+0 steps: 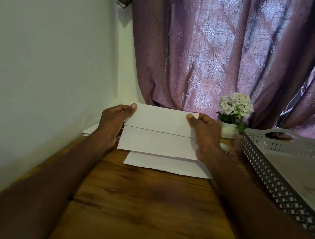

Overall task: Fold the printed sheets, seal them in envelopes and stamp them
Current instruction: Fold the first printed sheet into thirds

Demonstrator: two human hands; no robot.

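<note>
A white folded sheet point(159, 131) is held up above the wooden table point(142, 206), with one panel folded down over the lower part. My left hand point(112, 123) grips its left edge, thumb on the upper left corner. My right hand point(204, 135) grips its right edge, thumb on the upper right corner. Under it another white sheet point(165, 165) lies flat on the table. More white paper point(91, 130) pokes out at the left by the wall, mostly hidden behind my left hand.
A grey perforated basket point(277, 173) stands at the right of the table. A small white pot of white flowers point(232, 116) sits at the back, in front of a purple curtain point(221, 47). A pale wall point(40, 65) borders the table's left side.
</note>
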